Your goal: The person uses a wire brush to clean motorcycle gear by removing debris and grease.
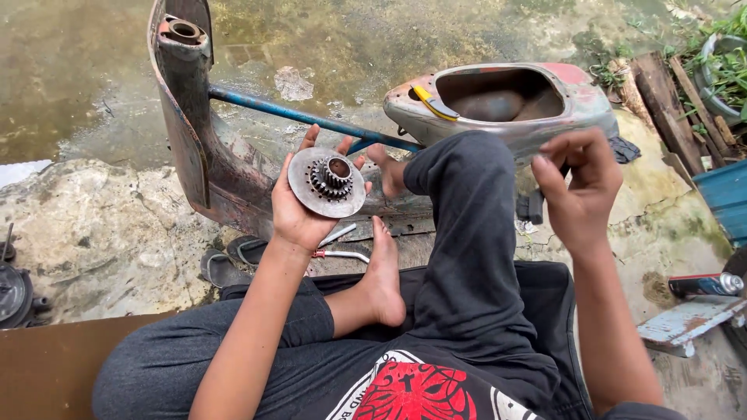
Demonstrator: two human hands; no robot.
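The rusty scooter body [498, 101] lies on the wet concrete ground [350, 39] ahead of the seated person, its open rear well holding one rounded metal hump and nothing else that can be made out. A blue bar [303, 118] runs from that shell to the upright front shield [191, 117], which has a round steering tube opening at its top. The left hand [299, 198] is raised palm up in front of the shield, fingers spread and gently curled behind a round metal disc [327, 183] with a toothed gear at its centre; the disc rests flat against the palm and fingertips, facing the camera. The right hand [580, 187] hangs in the air to the right of the raised knee, just before the scooter's rear, its fingers bent inward and loosely bunched, holding nothing that can be seen. Both forearms reach forward from the lower edge of the view. Two bare feet show between the hands, one [385, 276] resting on the ground below the disc, the other near the blue bar. One sandal [233, 260] lies at the foot of the shield on the ground, beside a thin metal rod [338, 254]. One spray can [704, 285] lies near the right edge of the ground, on a pale plank [689, 323]. A dark round part [14, 292] sits at the left edge.
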